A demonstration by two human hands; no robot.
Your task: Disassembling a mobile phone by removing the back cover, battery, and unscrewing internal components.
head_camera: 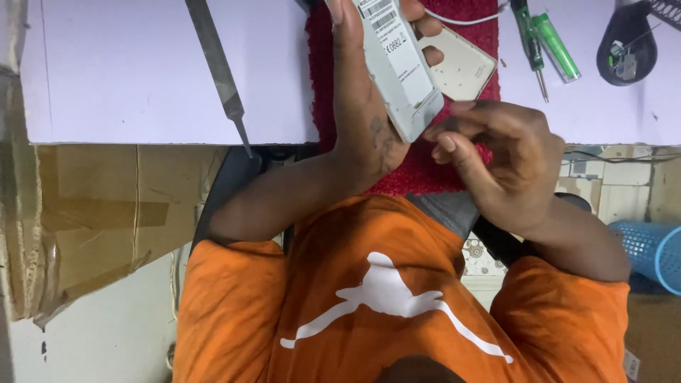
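My left hand [365, 120] holds a flat white device [397, 64] upright over a red cloth mat [418, 174], its labelled back facing me. My right hand [507, 159] is curled, its thumb and forefinger pinched against the device's lower right corner. I cannot tell whether anything small sits between those fingertips. A white back cover [464, 69] with a cut-out lies on the mat just behind the device. My orange shirt [383, 298] fills the bottom of the view.
A long metal file [216, 64] lies on the white tabletop [142, 71] at the left. Two green screwdrivers [546, 39] and a black object [628, 42] lie at the right. A white cable [461, 20] runs behind. Cardboard [106, 213] stands lower left, a blue basket [652, 252] lower right.
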